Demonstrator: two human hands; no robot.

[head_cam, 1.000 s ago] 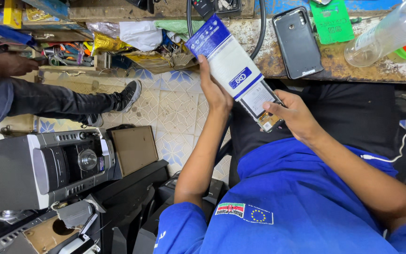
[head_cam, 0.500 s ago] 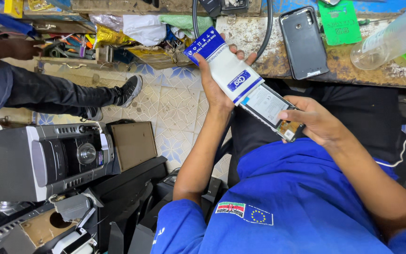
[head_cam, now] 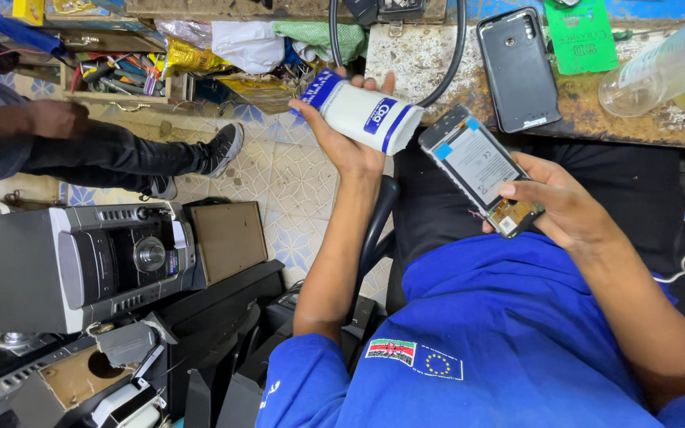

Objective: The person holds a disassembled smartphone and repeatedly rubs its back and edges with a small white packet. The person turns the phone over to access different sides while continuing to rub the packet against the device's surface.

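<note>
Head view
Surface: a worn, stained workbench (head_cam: 438, 59) runs along the top edge; all places below are given from it.
On the workbench: a dark phone back cover (head_cam: 518, 70) lies flat, a green card (head_cam: 580, 36) just beside it, a clear plastic bottle (head_cam: 660, 67) on its side farther right, and a black cable (head_cam: 453, 55) looping over the edge.
Room: patterned floor tiles (head_cam: 279, 170) below the workbench; a silver stereo (head_cam: 81, 265) stands well left of it, with dark casings and loose parts at its foot. A cluttered shelf of tools (head_cam: 112, 75) sits left of the workbench.
Other person: a dark-trousered leg and shoe (head_cam: 220, 150) stretch over the tiles, left of the workbench.
Left hand (head_cam: 350, 135): just below the workbench edge, fingers wrapped around a white and blue sleeve (head_cam: 362, 117), gripping it from beneath.
Right hand (head_cam: 564, 210): lower, over the lap, fingers and thumb pinching the bottom end of an opened phone (head_cam: 481, 170).
Phone against sleeve: its top end lies just beside the sleeve's open mouth, outside it, battery side up.
</note>
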